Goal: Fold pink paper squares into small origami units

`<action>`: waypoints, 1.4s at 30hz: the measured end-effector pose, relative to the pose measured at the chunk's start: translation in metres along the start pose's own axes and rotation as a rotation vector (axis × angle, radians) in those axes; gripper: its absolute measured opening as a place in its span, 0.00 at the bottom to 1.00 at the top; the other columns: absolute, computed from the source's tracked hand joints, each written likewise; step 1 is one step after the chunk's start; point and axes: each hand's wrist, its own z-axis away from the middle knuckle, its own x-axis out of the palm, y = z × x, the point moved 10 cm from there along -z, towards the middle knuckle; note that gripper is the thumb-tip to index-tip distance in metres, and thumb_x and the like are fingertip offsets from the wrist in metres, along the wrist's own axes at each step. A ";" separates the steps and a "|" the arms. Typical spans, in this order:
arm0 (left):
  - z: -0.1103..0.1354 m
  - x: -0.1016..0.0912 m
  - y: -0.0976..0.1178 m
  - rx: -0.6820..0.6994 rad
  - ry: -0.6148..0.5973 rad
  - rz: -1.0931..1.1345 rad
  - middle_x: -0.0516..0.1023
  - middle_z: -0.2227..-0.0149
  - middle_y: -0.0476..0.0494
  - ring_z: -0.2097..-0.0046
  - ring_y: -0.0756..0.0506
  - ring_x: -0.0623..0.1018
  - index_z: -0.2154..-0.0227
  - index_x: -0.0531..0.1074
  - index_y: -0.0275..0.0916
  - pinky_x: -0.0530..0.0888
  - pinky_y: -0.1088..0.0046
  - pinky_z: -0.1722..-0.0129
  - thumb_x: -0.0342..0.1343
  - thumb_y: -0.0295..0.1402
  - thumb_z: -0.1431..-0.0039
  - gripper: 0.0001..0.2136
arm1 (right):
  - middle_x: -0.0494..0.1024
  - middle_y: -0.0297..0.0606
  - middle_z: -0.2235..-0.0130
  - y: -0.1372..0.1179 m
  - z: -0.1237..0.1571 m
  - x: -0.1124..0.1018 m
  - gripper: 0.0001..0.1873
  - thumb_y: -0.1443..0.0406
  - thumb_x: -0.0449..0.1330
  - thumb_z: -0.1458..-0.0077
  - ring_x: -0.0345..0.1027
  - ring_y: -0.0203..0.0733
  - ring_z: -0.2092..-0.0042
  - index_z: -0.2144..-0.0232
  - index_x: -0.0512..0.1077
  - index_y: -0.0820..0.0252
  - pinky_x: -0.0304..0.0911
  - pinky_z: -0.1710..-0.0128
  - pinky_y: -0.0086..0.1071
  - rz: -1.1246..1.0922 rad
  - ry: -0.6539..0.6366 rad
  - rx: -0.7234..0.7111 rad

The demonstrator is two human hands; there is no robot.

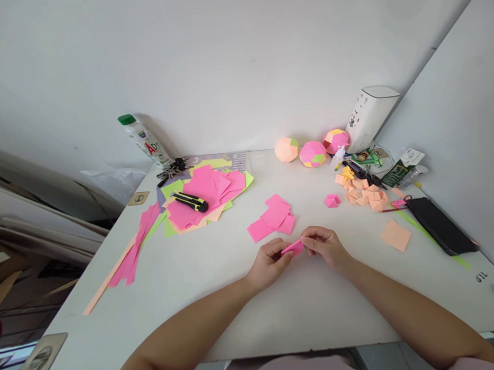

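Note:
Between my two hands is a small folded piece of pink paper (293, 249), held above the front middle of the table. My left hand (271, 263) pinches its left end between thumb and fingers. At its right end, my right hand (324, 245) closes its fingertips on the paper's edge. Just beyond my hands lie several loose pink paper pieces (274, 215), overlapping each other. A small folded pink unit (332, 201) rests farther right, near a heap of folded peach paper units (367, 193). A flat peach square (395, 235) lies to the right of my right hand.
At left, a yellow-and-black utility knife (190, 201) lies on stacked coloured paper (207, 190). Long paper strips (136, 247) are beside it. A white bottle (146, 141), paper balls (312, 154) and a white cylinder (371, 119) stand along the wall. A black pouch (441, 226) lies right.

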 end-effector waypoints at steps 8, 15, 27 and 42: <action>0.000 -0.002 0.003 -0.007 0.010 -0.016 0.65 0.74 0.48 0.73 0.51 0.64 0.65 0.76 0.37 0.64 0.75 0.73 0.53 0.39 0.42 0.12 | 0.67 0.31 0.80 0.000 0.004 0.002 0.15 0.54 0.53 0.42 0.60 0.35 0.78 0.69 0.68 0.59 0.59 0.76 0.30 0.032 -0.008 -0.033; 0.000 -0.001 0.001 0.003 0.014 0.022 0.69 0.72 0.46 0.72 0.50 0.67 0.65 0.76 0.37 0.65 0.74 0.72 0.54 0.40 0.43 0.13 | 0.66 0.31 0.79 -0.007 0.009 0.014 0.10 0.59 0.57 0.44 0.59 0.33 0.78 0.70 0.71 0.59 0.56 0.79 0.28 0.192 -0.047 -0.100; 0.000 -0.004 -0.005 -0.023 0.060 0.038 0.74 0.70 0.43 0.68 0.48 0.73 0.68 0.77 0.35 0.70 0.70 0.67 0.54 0.40 0.43 0.12 | 0.73 0.35 0.74 -0.001 0.008 0.017 0.08 0.61 0.59 0.46 0.64 0.33 0.77 0.68 0.74 0.60 0.62 0.79 0.28 0.228 -0.075 -0.053; -0.001 -0.004 -0.005 -0.052 0.069 0.155 0.76 0.69 0.42 0.67 0.46 0.76 0.67 0.75 0.35 0.73 0.69 0.66 0.56 0.37 0.44 0.10 | 0.74 0.33 0.78 0.001 0.008 0.012 0.09 0.61 0.61 0.47 0.66 0.33 0.80 0.69 0.75 0.62 0.65 0.80 0.27 0.181 -0.049 -0.016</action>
